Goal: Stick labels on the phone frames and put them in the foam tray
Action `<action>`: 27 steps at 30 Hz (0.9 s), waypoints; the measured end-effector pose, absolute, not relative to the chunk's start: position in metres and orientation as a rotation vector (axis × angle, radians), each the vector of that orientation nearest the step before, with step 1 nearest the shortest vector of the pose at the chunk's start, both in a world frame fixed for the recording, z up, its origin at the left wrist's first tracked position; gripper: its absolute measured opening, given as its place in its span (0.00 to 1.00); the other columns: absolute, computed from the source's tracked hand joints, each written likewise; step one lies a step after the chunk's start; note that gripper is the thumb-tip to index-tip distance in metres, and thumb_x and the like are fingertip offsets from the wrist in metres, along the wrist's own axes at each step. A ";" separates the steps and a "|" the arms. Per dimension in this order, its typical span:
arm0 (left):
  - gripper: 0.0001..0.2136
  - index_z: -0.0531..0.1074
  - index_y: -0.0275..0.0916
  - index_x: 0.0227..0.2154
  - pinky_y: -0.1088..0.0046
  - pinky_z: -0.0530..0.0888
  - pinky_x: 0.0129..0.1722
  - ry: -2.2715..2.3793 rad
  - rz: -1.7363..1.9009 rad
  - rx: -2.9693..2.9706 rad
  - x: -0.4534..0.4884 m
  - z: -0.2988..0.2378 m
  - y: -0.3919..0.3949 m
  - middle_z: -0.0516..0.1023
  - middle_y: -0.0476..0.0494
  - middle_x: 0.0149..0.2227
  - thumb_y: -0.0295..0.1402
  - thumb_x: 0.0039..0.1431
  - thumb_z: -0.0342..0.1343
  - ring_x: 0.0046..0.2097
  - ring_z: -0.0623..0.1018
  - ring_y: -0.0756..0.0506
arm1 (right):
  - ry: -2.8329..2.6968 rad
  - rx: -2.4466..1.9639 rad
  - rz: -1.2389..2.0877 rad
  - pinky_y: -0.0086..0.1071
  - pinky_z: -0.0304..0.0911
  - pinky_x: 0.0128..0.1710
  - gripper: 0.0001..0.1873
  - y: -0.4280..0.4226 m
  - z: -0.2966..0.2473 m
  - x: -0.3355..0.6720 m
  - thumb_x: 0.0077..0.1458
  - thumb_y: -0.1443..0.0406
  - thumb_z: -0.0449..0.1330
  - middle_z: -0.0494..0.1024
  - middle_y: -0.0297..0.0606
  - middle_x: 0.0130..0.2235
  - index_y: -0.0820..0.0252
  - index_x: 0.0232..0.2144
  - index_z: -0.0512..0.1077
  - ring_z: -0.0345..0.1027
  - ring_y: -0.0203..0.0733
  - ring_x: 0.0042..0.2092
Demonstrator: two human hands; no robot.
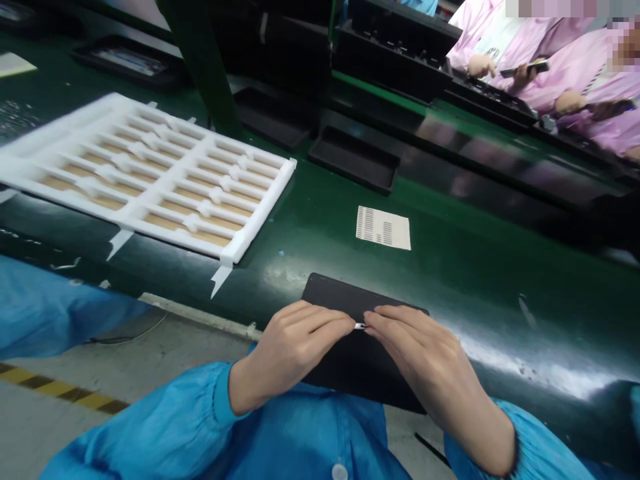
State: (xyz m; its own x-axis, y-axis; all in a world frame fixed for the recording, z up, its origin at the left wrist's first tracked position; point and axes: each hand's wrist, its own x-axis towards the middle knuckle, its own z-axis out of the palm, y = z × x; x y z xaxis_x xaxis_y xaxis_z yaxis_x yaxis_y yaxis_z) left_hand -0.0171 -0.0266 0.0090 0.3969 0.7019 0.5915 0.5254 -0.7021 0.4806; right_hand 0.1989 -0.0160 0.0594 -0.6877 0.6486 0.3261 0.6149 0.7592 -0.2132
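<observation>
My left hand and my right hand meet fingertip to fingertip over a thin black rectangular panel with rounded corners. Between their pinched fingers shows a small white piece with a dark spot at its right end. The fingers cover most of it, so its kind is unclear. The panel lies at the bench's near edge, partly overhanging it, close to my body. Beyond the panel, a white sheet of printed labels rests on the green bench, with several label rows gone.
A white slotted foam tray with tape strips at its edges occupies the left of the green bench. Black trays lie behind it, near a slanted green post. Across the line, people in pink sleeves handle dark devices.
</observation>
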 end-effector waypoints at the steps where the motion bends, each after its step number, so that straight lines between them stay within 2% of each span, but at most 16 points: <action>1: 0.07 0.73 0.36 0.42 0.73 0.74 0.37 1.087 1.194 2.437 -0.017 0.009 -0.026 0.83 0.46 0.40 0.23 0.66 0.51 0.39 0.82 0.49 | -2.594 -0.963 0.105 0.43 0.75 0.45 0.13 -0.016 0.061 0.199 0.62 0.75 0.53 0.82 0.47 0.42 0.67 0.47 0.73 0.76 0.49 0.47; 5: 0.07 0.73 0.35 0.42 0.74 0.74 0.36 1.077 1.203 2.435 -0.018 0.010 -0.026 0.82 0.46 0.40 0.23 0.66 0.51 0.39 0.82 0.49 | -2.675 -0.950 0.047 0.43 0.75 0.47 0.17 -0.015 0.069 0.196 0.64 0.75 0.48 0.81 0.48 0.44 0.66 0.46 0.74 0.75 0.50 0.50; 13: 0.08 0.72 0.35 0.42 0.73 0.74 0.36 1.069 1.205 2.450 -0.018 0.009 -0.027 0.82 0.44 0.40 0.23 0.67 0.49 0.39 0.81 0.48 | -2.769 -0.870 -0.249 0.40 0.77 0.42 0.20 -0.017 0.079 0.184 0.61 0.79 0.43 0.81 0.56 0.41 0.77 0.41 0.75 0.77 0.55 0.47; 19: 0.08 0.73 0.35 0.42 0.73 0.75 0.37 1.067 1.216 2.452 -0.018 0.011 -0.027 0.82 0.44 0.39 0.23 0.67 0.48 0.39 0.81 0.48 | -2.817 -0.863 -0.328 0.40 0.76 0.43 0.20 -0.019 0.077 0.179 0.60 0.79 0.43 0.82 0.54 0.41 0.75 0.42 0.75 0.77 0.53 0.47; 23: 0.08 0.73 0.35 0.43 0.73 0.75 0.38 1.062 1.206 2.435 -0.018 0.008 -0.028 0.82 0.44 0.41 0.24 0.67 0.49 0.39 0.81 0.48 | -2.688 -1.009 -0.198 0.42 0.75 0.44 0.16 -0.028 0.066 0.186 0.64 0.74 0.49 0.81 0.51 0.45 0.73 0.50 0.71 0.76 0.51 0.47; 27: 0.08 0.72 0.35 0.43 0.73 0.74 0.38 1.041 1.166 2.424 -0.019 0.007 -0.028 0.82 0.44 0.42 0.23 0.67 0.49 0.40 0.81 0.48 | -2.482 -1.100 -0.109 0.44 0.69 0.52 0.21 -0.040 0.046 0.198 0.61 0.71 0.59 0.78 0.49 0.52 0.66 0.56 0.67 0.72 0.49 0.52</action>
